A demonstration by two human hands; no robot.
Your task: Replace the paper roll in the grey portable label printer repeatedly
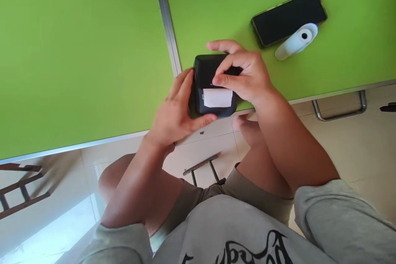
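A small black receipt printer (210, 68) sits at the near edge of the green table, with a short strip of white paper (218, 98) out of its slot. My left hand (177, 109) grips the printer, fingers along its left side and thumb across its front edge. Over the printer's top is my right hand (244, 68). Its thumb and index finger come together in a pinch just above the paper slot, while another finger stretches out beyond the far edge. Whatever lies in the pinch, if anything, is too small to make out.
A black phone (284, 16) lies at the right, with a white paper roll (292, 45), partly unrolled, touching its near edge. A metal strip (167, 20) divides the green tabletop (86, 57). Stool legs (21, 189) show below the table.
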